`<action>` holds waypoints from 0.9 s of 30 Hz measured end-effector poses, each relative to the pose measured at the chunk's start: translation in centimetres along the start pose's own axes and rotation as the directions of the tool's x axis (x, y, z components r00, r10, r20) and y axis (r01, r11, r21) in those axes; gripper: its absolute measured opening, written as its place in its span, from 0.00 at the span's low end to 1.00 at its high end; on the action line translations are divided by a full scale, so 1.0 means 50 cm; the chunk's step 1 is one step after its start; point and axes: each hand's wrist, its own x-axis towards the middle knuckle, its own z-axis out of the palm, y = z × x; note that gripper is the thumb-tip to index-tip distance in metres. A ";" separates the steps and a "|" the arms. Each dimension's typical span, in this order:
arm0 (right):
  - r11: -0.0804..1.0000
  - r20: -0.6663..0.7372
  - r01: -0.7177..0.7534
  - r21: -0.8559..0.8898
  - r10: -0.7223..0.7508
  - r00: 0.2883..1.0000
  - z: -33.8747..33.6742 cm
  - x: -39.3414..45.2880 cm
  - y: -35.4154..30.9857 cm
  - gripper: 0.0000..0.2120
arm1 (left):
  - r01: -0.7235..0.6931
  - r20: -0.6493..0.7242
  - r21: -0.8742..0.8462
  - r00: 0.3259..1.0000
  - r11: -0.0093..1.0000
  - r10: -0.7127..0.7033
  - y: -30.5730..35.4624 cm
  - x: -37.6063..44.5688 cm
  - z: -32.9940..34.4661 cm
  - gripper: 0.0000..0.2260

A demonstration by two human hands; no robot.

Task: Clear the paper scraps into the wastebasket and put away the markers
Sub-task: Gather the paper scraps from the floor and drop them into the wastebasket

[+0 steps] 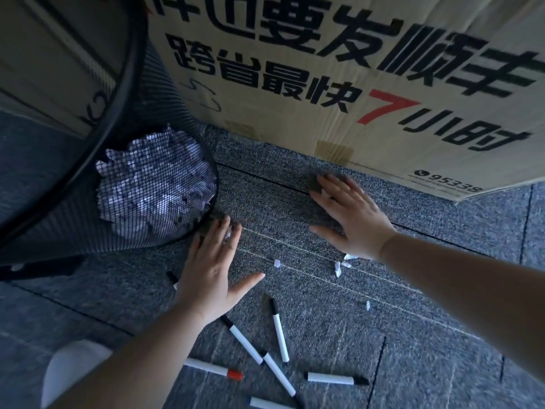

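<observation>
A black mesh wastebasket (177,84) stands at the left, with crumpled white paper (153,184) showing through its wall. My left hand (209,270) lies flat on the carpet beside the basket's base, fingers apart, a small scrap (227,233) peeking between its fingers. My right hand (351,216) also rests flat and spread near the cardboard box, with another small scrap under its fingers. Small paper scraps (339,268) lie between and below my hands. Several white markers (279,330) with black caps, and one red-capped marker (213,369), are scattered on the floor close to me.
A large cardboard box (354,69) with black and red print stands upright behind my hands. Grey-blue carpet tiles (427,335) cover the floor. A white object (73,370) sits at the lower left, partly behind my left arm.
</observation>
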 end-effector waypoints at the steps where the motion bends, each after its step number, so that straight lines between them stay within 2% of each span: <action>1: 1.000 0.017 0.011 0.016 -0.011 1.000 0.007 -0.010 -0.004 0.33 | 0.003 -0.010 -0.048 1.000 0.999 -0.003 0.006 -0.001 0.004 0.42; 6: 0.984 0.044 0.076 0.160 -0.083 0.996 0.023 -0.092 -0.037 0.34 | -0.082 -0.062 -0.265 0.996 0.961 0.068 0.049 -0.004 0.022 0.40; 10: 0.992 0.091 0.109 0.070 -0.115 0.989 0.042 -0.181 -0.029 0.41 | -0.153 -0.129 -0.314 0.985 0.937 0.118 0.049 0.001 0.024 0.39; 13: 0.978 0.110 0.209 0.002 -0.208 0.972 0.066 -0.227 -0.013 0.45 | -0.270 -0.167 -0.199 0.956 0.942 0.239 0.028 -0.005 0.023 0.40; 15: 0.968 0.091 0.246 -0.038 -0.242 0.966 0.078 -0.229 -0.004 0.46 | -0.275 -0.122 -0.069 0.956 0.959 0.266 0.003 -0.014 0.021 0.43; 18: 0.973 0.048 0.223 -0.068 -0.220 0.974 0.076 -0.187 -0.007 0.46 | -0.275 -0.047 0.073 0.959 0.959 0.279 -0.030 -0.016 0.022 0.46; 21: 0.979 0.031 0.189 -0.078 -0.187 0.982 0.060 -0.120 -0.023 0.45 | -0.344 -0.070 0.104 0.933 0.933 0.352 -0.028 0.003 0.025 0.44; 23: 0.971 0.045 0.225 -0.085 -0.222 0.974 0.054 -0.081 -0.036 0.43 | -0.381 -0.110 0.122 0.913 0.917 0.394 -0.016 0.016 0.026 0.43; 25: 0.954 0.019 0.288 -0.079 -0.287 0.958 0.055 -0.061 -0.045 0.38 | -0.371 -0.174 0.123 0.905 0.921 0.388 0.004 0.026 0.030 0.40; 27: 0.938 -0.065 0.334 -0.093 -0.341 0.938 0.061 -0.059 -0.044 0.31 | -0.329 -0.243 0.122 0.905 0.936 0.350 0.031 0.036 0.037 0.36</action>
